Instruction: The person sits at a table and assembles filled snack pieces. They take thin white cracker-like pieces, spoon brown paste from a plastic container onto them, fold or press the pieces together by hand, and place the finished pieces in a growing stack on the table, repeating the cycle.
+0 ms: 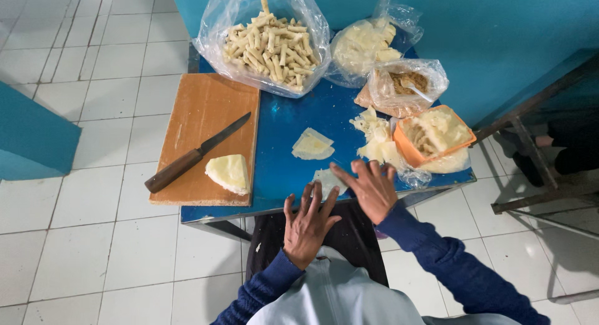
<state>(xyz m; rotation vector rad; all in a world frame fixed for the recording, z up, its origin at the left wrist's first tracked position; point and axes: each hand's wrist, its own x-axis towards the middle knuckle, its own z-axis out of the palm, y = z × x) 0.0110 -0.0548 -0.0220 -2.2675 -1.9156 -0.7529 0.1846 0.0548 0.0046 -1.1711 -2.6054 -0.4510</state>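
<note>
Currently: left hand (307, 225) and right hand (372, 189) spread, empty, over thin wrapper sheet (329, 178) at near table edge. Far bag of rolled sticks (271, 45) full; folded wrapper (312, 145), wrapper stack (379, 141), orange tub (410, 151) unrolled. Knife (194, 155) idle on board (206, 109), left.

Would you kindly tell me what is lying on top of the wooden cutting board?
On the wooden cutting board lie a wooden-handled knife and a pale yellow wedge of dough sheets, set apart. What is under the wedge cannot be seen.

Left hand (307, 228) and right hand (370, 189) both open, fingers spread, side by side, empty.
</note>
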